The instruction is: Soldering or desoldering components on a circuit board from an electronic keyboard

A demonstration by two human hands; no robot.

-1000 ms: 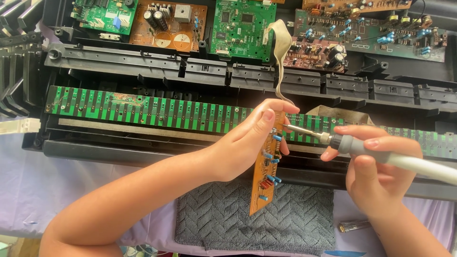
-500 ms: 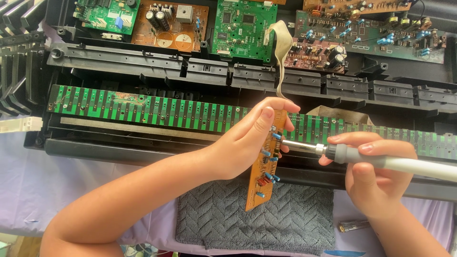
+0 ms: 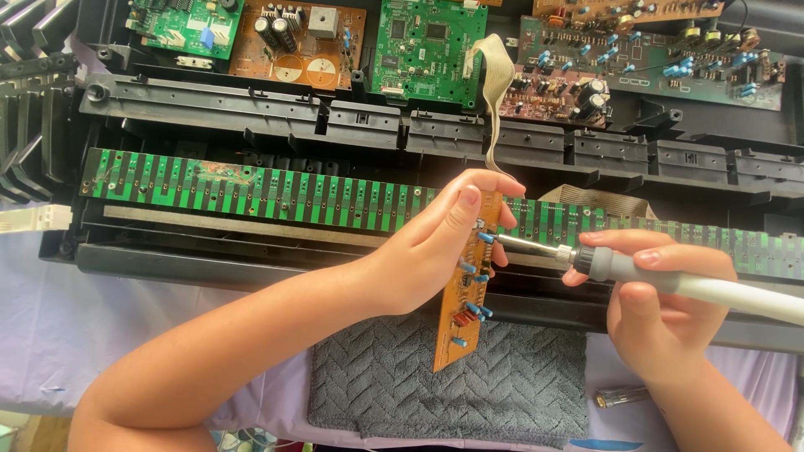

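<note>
**Soldering iron tip at the small orange board**

Your left hand pinches a narrow orange circuit board, held upright above the grey towel. Your right hand, at 3 o'clock from the board, is wrapped around a soldering iron, its tip touching the board's upper edge. The long green contact strip lies behind, at 10 o'clock.

Soldering iron tip now touching orange board.

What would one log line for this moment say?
left hand: holds narrow orange circuit board upright | right hand: holds soldering iron, tip at board | below: grey towel
</note>
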